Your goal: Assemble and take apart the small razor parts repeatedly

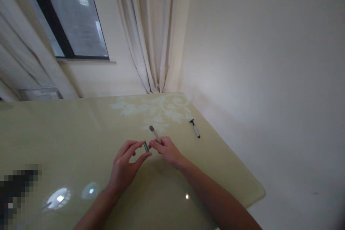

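Observation:
My left hand pinches a small, flat, dark green rectangular piece by its two ends, between thumb and fingertips. Too little of it shows to tell its exact kind. Close beside it, my right hand is closed around the handle of a small brush. The brush's dark bristle tip points up and away to the left, clear of the green piece. Both hands are above the table. Farther right on the tabletop lies a razor with a black head and a pale handle, touched by neither hand.
The glossy yellow-green table bears a pale floral pattern at its far corner and reflects lights. Its right edge runs beside a white wall. Behind stand curtains and a window. A pixelated dark shape fills the lower left.

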### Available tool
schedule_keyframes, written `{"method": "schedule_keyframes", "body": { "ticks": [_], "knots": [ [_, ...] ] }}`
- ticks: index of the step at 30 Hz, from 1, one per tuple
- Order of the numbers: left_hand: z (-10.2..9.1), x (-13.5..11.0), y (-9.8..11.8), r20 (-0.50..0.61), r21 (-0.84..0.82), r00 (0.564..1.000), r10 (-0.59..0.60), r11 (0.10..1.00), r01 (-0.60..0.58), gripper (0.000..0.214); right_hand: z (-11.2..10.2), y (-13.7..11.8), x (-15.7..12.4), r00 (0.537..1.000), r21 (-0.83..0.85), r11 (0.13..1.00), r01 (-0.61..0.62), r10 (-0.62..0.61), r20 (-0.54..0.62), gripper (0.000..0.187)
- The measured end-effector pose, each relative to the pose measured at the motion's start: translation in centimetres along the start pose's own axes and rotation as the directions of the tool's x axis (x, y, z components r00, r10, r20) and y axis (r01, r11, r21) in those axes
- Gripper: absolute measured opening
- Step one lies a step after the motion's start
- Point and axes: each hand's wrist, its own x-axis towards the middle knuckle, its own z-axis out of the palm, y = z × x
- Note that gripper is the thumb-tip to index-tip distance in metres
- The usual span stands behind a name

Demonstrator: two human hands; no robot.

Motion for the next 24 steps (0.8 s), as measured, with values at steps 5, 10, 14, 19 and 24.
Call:
{"method": "schedule_keyframes", "body": {
  "ticks": [5, 10, 14, 19, 24],
  "knots": [
    [0.2, -0.7, 0.7, 0.057, -0.001, 0.998, -0.006, 1.0, 0.006, 0.036, -0.3, 0.0, -1.6, 0.993, 0.219, 0.969, -0.115, 0.107, 0.048, 0.037],
    [0.3, -1.1, 1.4, 0.094, 0.001, 0.995, -0.037, 0.999, 0.037, 0.037, -0.5, -0.2, -2.4, 0.985, 0.249, 0.953, -0.171, 0.164, 0.046, 0.034],
    [0.2, -1.4, 1.5, 0.115, 0.002, 0.992, -0.041, 0.999, 0.041, 0.037, -0.4, -0.1, -2.4, 0.99, 0.222, 0.965, -0.139, 0.133, 0.043, 0.032],
    [0.4, -1.6, 1.4, 0.148, -0.015, 0.986, -0.078, 0.997, 0.081, 0.042, -0.3, -0.2, -2.5, 0.994, 0.212, 0.971, -0.112, 0.112, 0.008, 0.031],
    [0.6, -1.5, 1.6, 0.156, -0.064, 0.98, -0.12, 0.989, 0.131, 0.039, -0.1, -0.2, -2.6, 0.992, 0.246, 0.961, -0.125, 0.127, 0.004, 0.03]
  ]
}}
